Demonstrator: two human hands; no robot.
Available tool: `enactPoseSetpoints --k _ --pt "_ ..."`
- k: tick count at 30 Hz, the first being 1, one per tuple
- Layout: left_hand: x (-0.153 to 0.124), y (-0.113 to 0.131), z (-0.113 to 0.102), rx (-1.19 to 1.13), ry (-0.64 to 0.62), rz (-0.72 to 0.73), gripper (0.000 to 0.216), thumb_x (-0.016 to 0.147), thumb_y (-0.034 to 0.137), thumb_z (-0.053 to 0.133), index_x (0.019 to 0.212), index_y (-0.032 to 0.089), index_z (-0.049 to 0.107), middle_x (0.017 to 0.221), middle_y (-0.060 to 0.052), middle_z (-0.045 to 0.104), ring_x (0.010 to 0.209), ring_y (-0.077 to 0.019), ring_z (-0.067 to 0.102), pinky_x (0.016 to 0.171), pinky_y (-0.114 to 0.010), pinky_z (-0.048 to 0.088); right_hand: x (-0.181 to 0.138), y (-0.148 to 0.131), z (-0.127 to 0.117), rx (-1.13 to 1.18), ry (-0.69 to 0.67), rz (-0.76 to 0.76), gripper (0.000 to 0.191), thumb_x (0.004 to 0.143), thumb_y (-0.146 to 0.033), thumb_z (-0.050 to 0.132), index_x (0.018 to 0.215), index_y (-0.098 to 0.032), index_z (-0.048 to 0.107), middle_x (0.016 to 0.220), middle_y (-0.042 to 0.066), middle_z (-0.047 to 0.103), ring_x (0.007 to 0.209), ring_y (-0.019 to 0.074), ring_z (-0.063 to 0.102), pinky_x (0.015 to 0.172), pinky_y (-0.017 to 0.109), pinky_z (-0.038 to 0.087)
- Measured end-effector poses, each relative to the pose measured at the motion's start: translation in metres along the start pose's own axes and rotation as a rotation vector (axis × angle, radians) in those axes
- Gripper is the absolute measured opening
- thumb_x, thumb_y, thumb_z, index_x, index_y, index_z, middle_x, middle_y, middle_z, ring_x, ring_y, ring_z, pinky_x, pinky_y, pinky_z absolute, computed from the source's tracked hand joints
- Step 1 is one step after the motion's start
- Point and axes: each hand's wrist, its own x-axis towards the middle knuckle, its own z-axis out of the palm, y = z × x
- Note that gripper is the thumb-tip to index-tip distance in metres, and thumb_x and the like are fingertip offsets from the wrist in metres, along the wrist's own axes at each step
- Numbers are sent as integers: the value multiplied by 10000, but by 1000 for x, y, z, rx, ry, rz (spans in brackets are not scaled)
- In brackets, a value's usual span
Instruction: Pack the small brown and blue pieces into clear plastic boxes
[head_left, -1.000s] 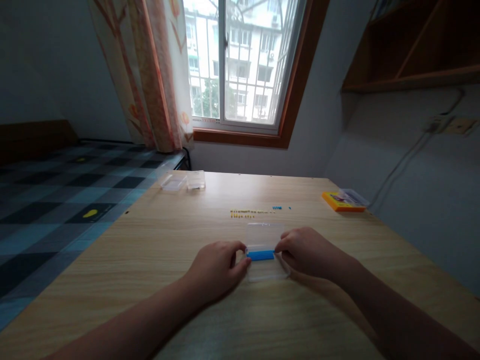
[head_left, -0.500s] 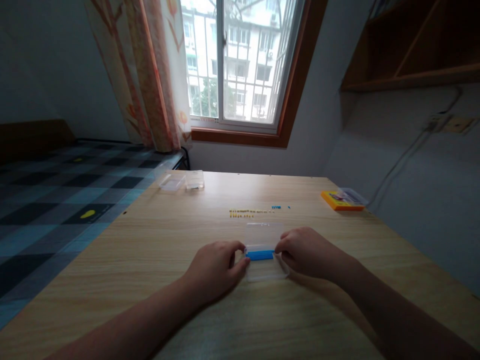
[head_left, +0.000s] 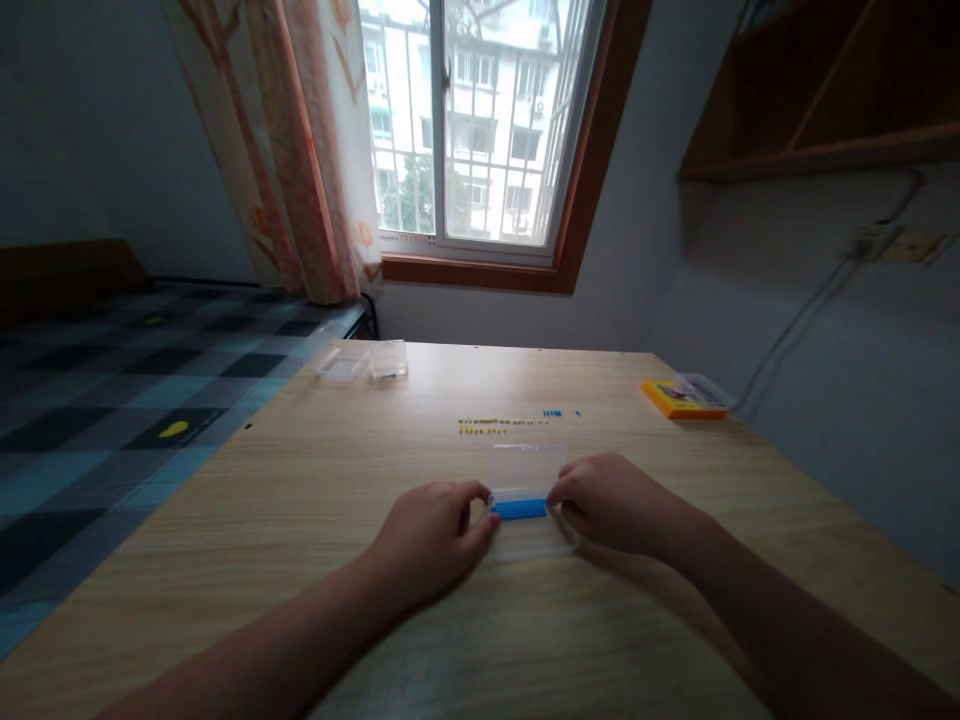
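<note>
A see-through plastic box (head_left: pixel 529 540) lies on the table in front of me with its lid (head_left: pixel 528 466) folded back. Across the box's hinge side runs a bundle of thin blue sticks (head_left: pixel 519 509). My left hand (head_left: pixel 435 530) grips the box's left side, thumb in front and index finger behind, beside the sticks' left end. At their right end, the bent, pinched fingers of my right hand (head_left: pixel 607 503) touch the sticks. The exact contact of the right fingertips is partly hidden.
Beyond the box, small yellowish pieces (head_left: pixel 484 426) lie in rows, with small blue pieces (head_left: pixel 553 412) nearby. Two see-through containers, one an open box (head_left: pixel 343 364) and one smaller case (head_left: pixel 389 359), stand far left. An orange-yellow box (head_left: pixel 684 398) sits by the right edge.
My right fingertips have shifted very slightly left along the blue sticks. My left hand and the box stay in place.
</note>
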Motion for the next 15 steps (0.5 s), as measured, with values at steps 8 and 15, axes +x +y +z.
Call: enactPoseSetpoints --k 8,15 --pt "0 2 -3 3 -7 -6 328 891 435 503 1074 250 702 771 -27 708 736 -212 632 641 -303 401 -6 6 -7 83 101 -85 250 787 -129 547 817 -224 776 775 5 733 674 131 630 636 243 386" --pt "1 -2 0 3 -5 -3 331 903 441 497 1084 252 699 782 -28 707 752 -219 638 646 -316 398 11 68 13 92 715 315 286 875 -155 474 896 -186 758 911 60 723 900 186 627 865 295 452"
